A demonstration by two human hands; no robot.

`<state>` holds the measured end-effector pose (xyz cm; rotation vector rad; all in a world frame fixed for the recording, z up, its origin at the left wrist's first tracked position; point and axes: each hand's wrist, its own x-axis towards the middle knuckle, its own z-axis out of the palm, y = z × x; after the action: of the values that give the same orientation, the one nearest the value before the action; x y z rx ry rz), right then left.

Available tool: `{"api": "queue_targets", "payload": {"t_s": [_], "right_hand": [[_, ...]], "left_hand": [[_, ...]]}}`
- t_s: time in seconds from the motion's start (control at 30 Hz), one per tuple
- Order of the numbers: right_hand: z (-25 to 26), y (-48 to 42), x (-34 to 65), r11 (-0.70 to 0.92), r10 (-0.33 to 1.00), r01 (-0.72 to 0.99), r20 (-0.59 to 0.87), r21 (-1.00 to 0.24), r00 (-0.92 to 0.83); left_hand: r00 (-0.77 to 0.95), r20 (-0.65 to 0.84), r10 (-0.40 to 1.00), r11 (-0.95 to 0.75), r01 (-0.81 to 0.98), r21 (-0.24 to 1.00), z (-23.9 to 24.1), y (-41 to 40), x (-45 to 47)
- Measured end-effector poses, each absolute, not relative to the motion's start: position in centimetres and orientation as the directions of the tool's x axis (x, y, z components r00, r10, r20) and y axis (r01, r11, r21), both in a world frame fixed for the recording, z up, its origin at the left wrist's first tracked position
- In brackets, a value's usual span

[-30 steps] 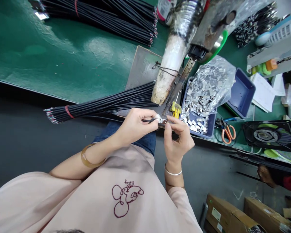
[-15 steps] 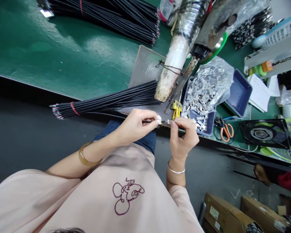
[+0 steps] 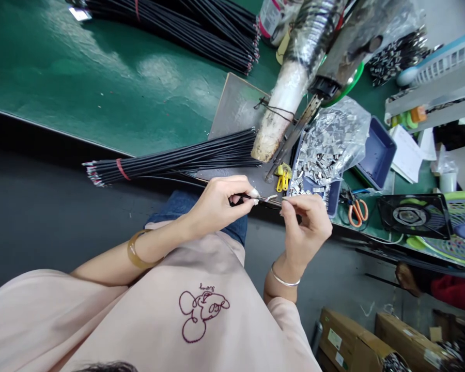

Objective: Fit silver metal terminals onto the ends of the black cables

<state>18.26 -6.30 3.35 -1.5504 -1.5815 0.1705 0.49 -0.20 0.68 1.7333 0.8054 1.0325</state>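
My left hand (image 3: 220, 202) is closed in a pinch on the end of a thin black cable (image 3: 243, 196) whose bare tip points right. My right hand (image 3: 308, 222) is closed, its fingertips pinching a small metal piece (image 3: 285, 199) just right of that tip. Both hands hover at the bench's near edge. A bundle of black cables (image 3: 178, 159) tied with a red band lies just beyond my left hand. A blue tray (image 3: 332, 196) holding a clear bag of small metal shells (image 3: 325, 147) sits just beyond my right hand.
A wrapped machine arm (image 3: 290, 88) slants down over a grey plate (image 3: 234, 106). More black cable bundles (image 3: 186, 26) lie at the back of the green bench (image 3: 81, 88). Orange scissors (image 3: 355, 212), a fan (image 3: 411, 216), an empty blue tray (image 3: 377, 152) and cardboard boxes (image 3: 352, 343) are to the right.
My right hand has drawn right, away from my left hand, so the cable tip and the metal piece are now slightly apart. The view has shifted a little.
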Motion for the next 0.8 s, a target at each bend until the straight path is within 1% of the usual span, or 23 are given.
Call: {"api": "queue_targets", "payload": {"t_s": [0.1, 0.2, 0.27, 0.33, 0.4, 0.43, 0.5, 0.63, 0.7, 0.73, 0.8], "right_hand": [[3.1, -6.7, 17.5, 0.238, 0.914, 0.759, 0.405, -0.607, 0.037], [1.9, -6.4, 17.0, 0.271, 0.906, 0.736, 0.422, -0.621, 0.023], [1.2, -6.1, 17.1, 0.268, 0.893, 0.663, 0.439, -0.699, 0.102], [0.9, -5.9, 17.3, 0.233, 0.884, 0.554, 0.412, -0.8, 0.223], [1.0, -5.8, 17.5, 0.188, 0.867, 0.495, 0.381, -0.848, 0.322], [1.2, -5.9, 17.5, 0.171, 0.86, 0.506, 0.379, -0.845, 0.342], [1.5, -6.1, 17.4, 0.157, 0.861, 0.577, 0.397, -0.801, 0.318], [1.4, -6.3, 16.7, 0.231, 0.867, 0.742, 0.48, -0.629, 0.137], [1.1, -6.2, 16.5, 0.237, 0.866, 0.78, 0.49, -0.579, 0.1], [1.0, -6.1, 16.5, 0.218, 0.876, 0.778, 0.47, -0.59, 0.111], [0.8, -6.1, 16.4, 0.16, 0.918, 0.709, 0.367, -0.687, 0.15]], "left_hand": [[0.432, 0.322, 0.842, -0.404, 0.11, 0.908, 1.0, -0.4, 0.5], [0.428, 0.31, 0.849, -0.394, 0.121, 0.911, 1.1, -0.8, 0.6], [0.438, 0.237, 0.867, -0.311, 0.104, 0.945, 1.2, -0.9, 0.7], [0.441, 0.141, 0.886, -0.189, 0.066, 0.98, 1.1, -0.9, 0.8], [0.423, 0.073, 0.903, -0.09, 0.02, 0.996, 0.8, -0.8, 0.9], [0.41, 0.056, 0.91, -0.063, 0.005, 0.998, 0.6, -0.7, 1.0], [0.391, 0.056, 0.919, -0.066, 0.011, 0.998, 0.2, -0.8, 1.0], [0.365, 0.137, 0.921, -0.178, 0.081, 0.981, -0.2, -1.1, 1.2], [0.349, 0.167, 0.922, -0.213, 0.098, 0.972, -0.2, -1.2, 1.3], [0.345, 0.165, 0.924, -0.209, 0.093, 0.973, -0.2, -1.3, 1.3], [0.362, 0.121, 0.924, -0.143, 0.033, 0.989, 0.1, -1.2, 1.3]]}}
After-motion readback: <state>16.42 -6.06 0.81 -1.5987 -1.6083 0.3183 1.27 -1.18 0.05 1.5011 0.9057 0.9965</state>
